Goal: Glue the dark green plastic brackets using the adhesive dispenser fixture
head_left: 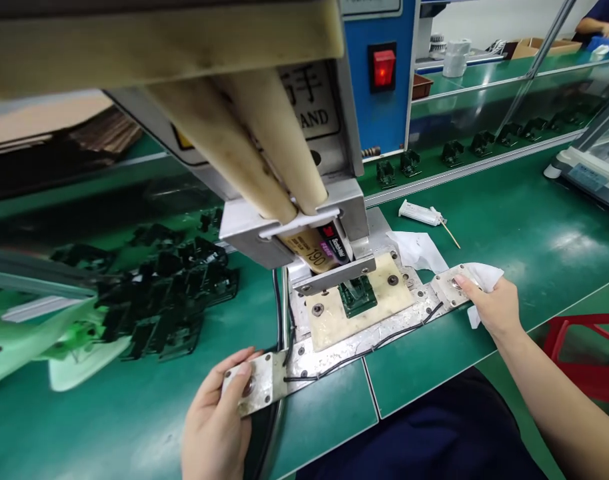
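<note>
My left hand grips the left metal button plate with the thumb over its round button. On the right metal button plate, my right hand has its thumb at the button, and a white wipe is pinned under its fingers. Between the plates, a small dark green part sits on a cream fixture block. Above it, a two-barrel adhesive cartridge hangs in a metal holder, its nozzle pointing down at the part. Two cream plunger rods reach down into the cartridge.
Several black parts lie piled at left; more line the back ledge. A used white cartridge with a wooden stick and another wipe lie right of the press. A scale stands far right. A co-worker's arm shows beyond.
</note>
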`<state>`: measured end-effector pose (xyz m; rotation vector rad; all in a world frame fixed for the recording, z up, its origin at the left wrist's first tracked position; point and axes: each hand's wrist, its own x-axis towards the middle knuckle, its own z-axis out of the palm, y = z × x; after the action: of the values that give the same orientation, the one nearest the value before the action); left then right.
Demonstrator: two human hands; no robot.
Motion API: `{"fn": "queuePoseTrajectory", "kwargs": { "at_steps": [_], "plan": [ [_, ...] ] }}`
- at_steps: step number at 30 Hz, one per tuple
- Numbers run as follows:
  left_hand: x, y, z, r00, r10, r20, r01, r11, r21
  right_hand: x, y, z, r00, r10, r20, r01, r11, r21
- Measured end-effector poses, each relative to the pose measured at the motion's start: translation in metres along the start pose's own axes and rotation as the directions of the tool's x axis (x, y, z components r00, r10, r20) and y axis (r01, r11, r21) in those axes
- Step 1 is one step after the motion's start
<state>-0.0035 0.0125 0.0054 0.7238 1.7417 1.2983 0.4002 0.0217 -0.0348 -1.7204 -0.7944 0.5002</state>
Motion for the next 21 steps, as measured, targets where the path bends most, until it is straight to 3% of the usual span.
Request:
{"fn": "queuePoseTrajectory", "kwargs": {
  "at_steps": [4,21],
  "plan": [
    [-0.0007,0.0018,0.0010,0.993,-0.113,-0.023,0.111,0.991,-0.081,0.0006,0.0030,0.0000,1.000,-0.025,0.016,0.025,1.000,-0.005],
    [0.0014,-0.0029,-0.0010,0.999,-0.031,-0.008,0.030,0.998,-0.048,0.0003,-0.0014,-0.0024,0.999,-0.034,0.014,0.034,0.999,0.007]
  ]
}}
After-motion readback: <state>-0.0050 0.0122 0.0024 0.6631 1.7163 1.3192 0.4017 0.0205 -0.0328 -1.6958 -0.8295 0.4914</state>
